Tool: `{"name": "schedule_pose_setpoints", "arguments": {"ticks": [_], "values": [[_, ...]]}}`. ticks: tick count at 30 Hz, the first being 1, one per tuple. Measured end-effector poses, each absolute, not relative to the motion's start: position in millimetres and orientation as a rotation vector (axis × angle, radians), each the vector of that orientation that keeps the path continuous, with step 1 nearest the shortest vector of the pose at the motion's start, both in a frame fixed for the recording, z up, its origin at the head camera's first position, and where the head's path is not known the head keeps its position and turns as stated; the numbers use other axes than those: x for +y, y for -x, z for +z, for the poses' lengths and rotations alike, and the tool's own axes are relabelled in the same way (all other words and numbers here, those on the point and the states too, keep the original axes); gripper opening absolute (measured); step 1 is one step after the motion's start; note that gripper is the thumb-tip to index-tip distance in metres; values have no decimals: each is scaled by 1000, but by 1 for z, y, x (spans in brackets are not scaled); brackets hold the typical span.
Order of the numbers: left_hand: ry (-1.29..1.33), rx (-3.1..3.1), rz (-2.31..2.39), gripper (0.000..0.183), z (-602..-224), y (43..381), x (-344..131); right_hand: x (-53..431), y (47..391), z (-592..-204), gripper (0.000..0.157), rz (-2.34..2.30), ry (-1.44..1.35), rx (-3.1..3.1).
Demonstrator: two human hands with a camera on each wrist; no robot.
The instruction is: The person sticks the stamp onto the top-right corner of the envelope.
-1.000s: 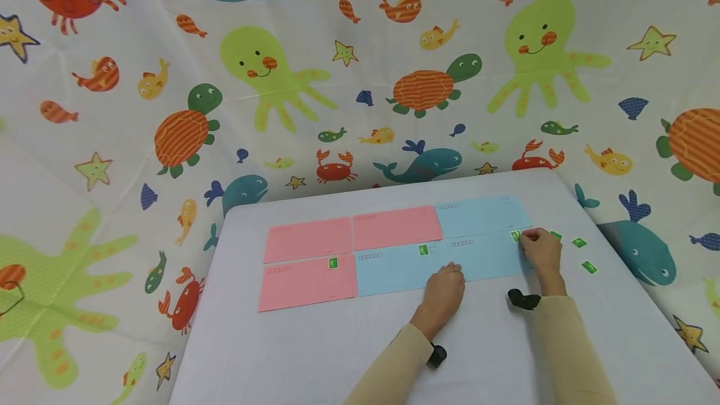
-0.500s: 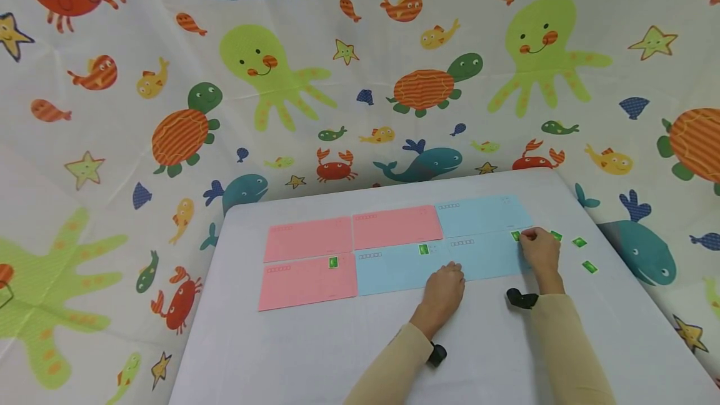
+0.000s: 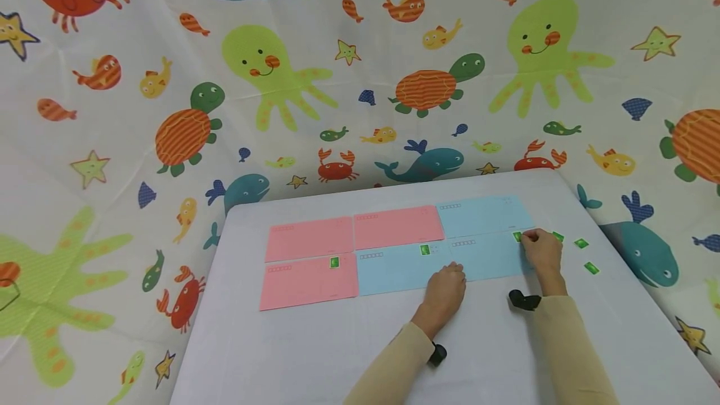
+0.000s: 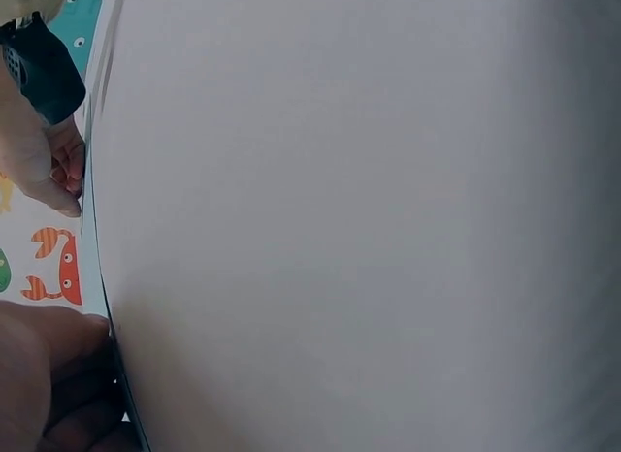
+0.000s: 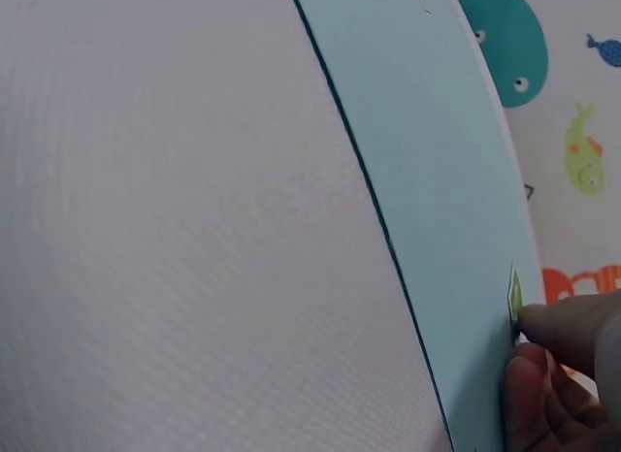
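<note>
My right hand (image 3: 543,251) pinches a small green stamp (image 3: 517,237) at the top right corner of the front right blue envelope (image 3: 489,258). In the right wrist view, the thumb and fingertips grip the stamp (image 5: 515,295), which stands tilted close over the blue paper. My left hand (image 3: 443,294) rests at the lower left of that same envelope, fingers loosely bent and overlapping its edge. Left of it lies another blue envelope (image 3: 394,274) with a green stamp (image 3: 424,250) at its top right. The left wrist view catches part of the left hand (image 4: 49,370).
A pink envelope (image 3: 306,286) with a stamp lies front left. Behind are two more pink envelopes (image 3: 309,239) and a blue one (image 3: 484,217). Loose green stamps (image 3: 591,268) lie to the right on the white table (image 3: 270,355). A sea-animal cloth (image 3: 360,80) hangs at the back.
</note>
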State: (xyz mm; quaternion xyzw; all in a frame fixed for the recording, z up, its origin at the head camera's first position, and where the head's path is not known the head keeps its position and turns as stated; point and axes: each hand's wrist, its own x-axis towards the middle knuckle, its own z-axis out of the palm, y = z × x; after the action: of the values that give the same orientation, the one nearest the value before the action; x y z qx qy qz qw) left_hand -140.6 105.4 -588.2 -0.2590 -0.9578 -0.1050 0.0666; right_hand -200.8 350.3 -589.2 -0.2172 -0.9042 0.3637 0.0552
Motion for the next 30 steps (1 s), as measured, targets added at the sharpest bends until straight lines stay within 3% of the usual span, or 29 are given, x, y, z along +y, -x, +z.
{"name": "schedule_pose_setpoints", "arguments": {"ticks": [30], "values": [[756, -2880, -261, 18, -594, 141, 107, 357, 190, -577, 39, 1155, 687, -2720]]}}
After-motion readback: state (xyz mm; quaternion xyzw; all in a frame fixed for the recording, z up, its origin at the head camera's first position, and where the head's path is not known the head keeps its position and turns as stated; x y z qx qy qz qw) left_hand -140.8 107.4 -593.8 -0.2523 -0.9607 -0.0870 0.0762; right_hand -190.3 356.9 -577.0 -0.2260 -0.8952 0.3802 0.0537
